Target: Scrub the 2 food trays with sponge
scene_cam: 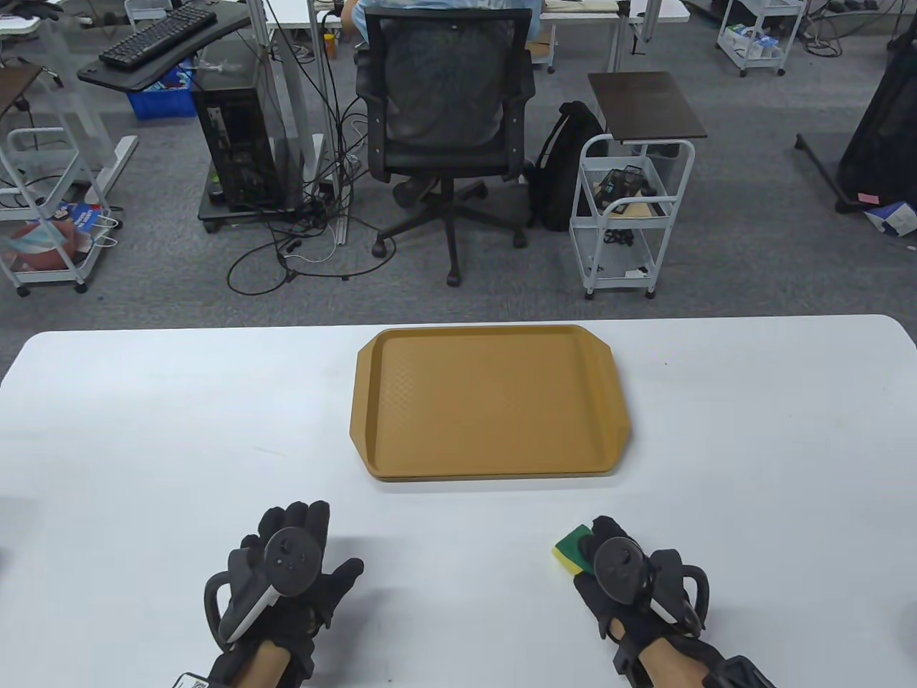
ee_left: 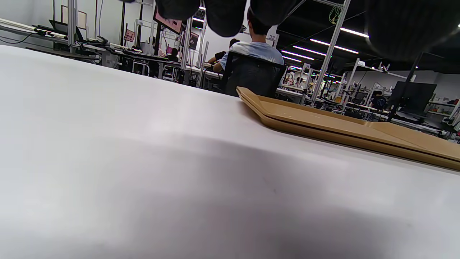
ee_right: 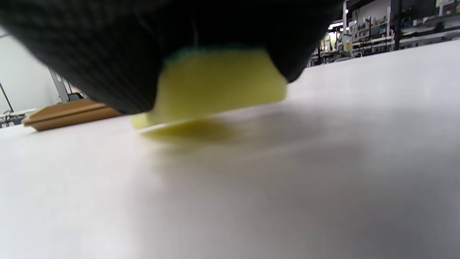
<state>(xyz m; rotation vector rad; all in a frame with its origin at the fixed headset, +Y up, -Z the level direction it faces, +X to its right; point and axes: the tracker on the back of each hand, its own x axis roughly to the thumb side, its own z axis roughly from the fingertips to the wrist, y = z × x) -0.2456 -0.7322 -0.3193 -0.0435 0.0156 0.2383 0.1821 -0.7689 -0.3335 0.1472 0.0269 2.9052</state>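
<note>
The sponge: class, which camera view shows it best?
The right wrist view: the sponge fills the frame, yellow underside on the table, under the right hand. The table view shows only its green-yellow corner. The left wrist view shows none.

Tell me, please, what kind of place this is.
Probably an office or lab workroom, not a kitchen. Beyond the white table there is a grey carpet with an office chair, a computer tower with loose cables, and a keyboard on a desk. The left wrist view shows more desks under strip lights.
</note>
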